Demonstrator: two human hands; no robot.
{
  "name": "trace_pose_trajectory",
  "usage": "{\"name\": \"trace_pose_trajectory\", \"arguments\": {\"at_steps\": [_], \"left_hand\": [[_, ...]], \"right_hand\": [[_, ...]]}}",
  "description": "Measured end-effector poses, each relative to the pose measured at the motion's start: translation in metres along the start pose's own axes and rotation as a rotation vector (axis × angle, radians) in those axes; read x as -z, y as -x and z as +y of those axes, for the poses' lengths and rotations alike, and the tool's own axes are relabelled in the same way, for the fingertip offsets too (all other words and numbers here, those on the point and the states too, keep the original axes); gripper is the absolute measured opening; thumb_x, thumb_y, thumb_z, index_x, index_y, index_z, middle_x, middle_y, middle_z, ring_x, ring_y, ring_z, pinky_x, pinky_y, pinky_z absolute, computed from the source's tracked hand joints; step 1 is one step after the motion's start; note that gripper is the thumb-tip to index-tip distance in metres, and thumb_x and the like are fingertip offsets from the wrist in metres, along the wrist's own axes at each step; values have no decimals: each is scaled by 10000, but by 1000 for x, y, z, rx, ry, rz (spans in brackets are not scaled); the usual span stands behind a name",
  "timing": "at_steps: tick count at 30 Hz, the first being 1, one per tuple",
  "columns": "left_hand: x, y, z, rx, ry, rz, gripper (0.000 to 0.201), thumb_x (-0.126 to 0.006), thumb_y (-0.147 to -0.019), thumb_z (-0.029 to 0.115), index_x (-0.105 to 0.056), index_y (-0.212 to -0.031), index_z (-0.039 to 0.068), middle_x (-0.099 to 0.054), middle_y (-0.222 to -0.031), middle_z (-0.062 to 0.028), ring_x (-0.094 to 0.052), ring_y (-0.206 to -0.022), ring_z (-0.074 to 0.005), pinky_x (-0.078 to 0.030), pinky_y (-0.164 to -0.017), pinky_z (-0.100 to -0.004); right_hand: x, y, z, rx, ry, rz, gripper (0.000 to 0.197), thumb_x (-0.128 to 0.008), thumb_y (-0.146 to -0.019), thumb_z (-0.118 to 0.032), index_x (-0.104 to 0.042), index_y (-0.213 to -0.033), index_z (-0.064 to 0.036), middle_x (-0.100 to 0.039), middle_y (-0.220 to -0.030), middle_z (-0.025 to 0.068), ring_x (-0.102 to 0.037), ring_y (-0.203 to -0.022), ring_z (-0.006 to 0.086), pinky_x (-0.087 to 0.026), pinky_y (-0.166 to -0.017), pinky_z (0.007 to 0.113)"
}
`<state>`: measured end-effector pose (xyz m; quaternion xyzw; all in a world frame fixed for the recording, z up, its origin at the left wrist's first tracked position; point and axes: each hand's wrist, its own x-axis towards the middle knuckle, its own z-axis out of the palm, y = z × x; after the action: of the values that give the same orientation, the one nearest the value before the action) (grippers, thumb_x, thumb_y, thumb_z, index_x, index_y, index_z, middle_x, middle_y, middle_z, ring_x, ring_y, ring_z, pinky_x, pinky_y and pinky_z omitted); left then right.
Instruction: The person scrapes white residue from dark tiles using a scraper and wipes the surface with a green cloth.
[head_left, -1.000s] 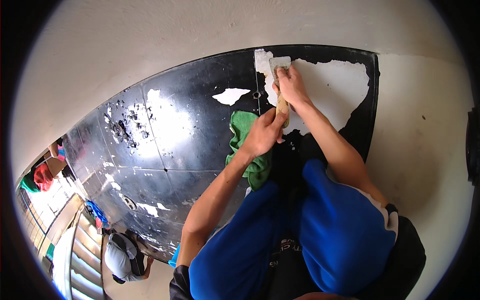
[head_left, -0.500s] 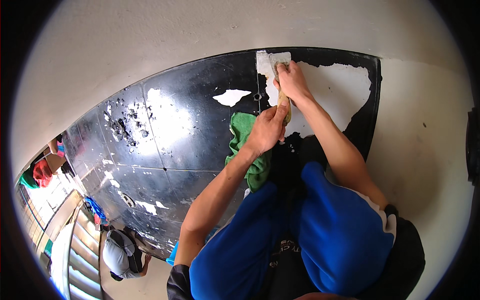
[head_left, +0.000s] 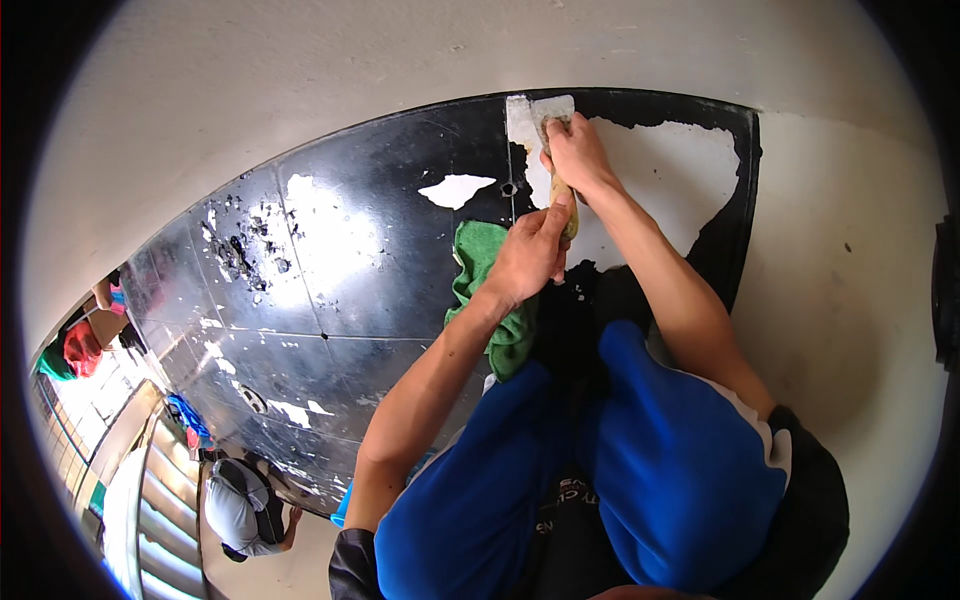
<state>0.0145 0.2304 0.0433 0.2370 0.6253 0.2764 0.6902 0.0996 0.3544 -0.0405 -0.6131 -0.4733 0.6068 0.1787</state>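
Wood-handled scraper [head_left: 557, 184] sits at far edge of black surface [head_left: 420, 270], right hand [head_left: 580, 160] gripping near blade [head_left: 553, 105], left hand [head_left: 530, 255] wrapped round its near end; I'd run it low-angled, pressure even, to avoid gouging.

Scraper [head_left: 558, 181]: pale flat blade [head_left: 553, 106], yellowish handle [head_left: 559, 184]; blade foremost, near far edge of peeling black panel [head_left: 410, 280].

The person wears bright blue trousers [head_left: 455, 510] of smooth, creased cloth, with a white band [head_left: 739, 404] edging the right leg. Pale lettering [head_left: 571, 490] marks the black garment between the legs. Black sleeves [head_left: 354, 568] end near the elbows, leaving the forearms [head_left: 425, 395] bare.
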Motion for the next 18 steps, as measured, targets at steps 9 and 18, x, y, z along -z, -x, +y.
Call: {"name": "trace_pose_trajectory", "arguments": {"at_steps": [9,18], "left_hand": [[-1,4,10,79,2,23,666,-407,-1063,572,-551,-760,-3,-499,-548,-63,-523,-469,-158,-458,-510,-313],[-3,4,4,71,51,9,625,-404,-1073,531,-555,-789,-4,-493,-547,-55,-503,-460,-151,-442,-501,-316]], "right_hand": [[1,0,-2,3,17,-16,319,-472,-972,-231,-518,-935,82,-635,-644,163,-653,-569,261,-516,-586,416],[-1,-5,8,-28,39,-52,326,-469,-963,-237,-535,-929,81,-649,-655,157,-660,-580,265,-523,-603,417]]}}
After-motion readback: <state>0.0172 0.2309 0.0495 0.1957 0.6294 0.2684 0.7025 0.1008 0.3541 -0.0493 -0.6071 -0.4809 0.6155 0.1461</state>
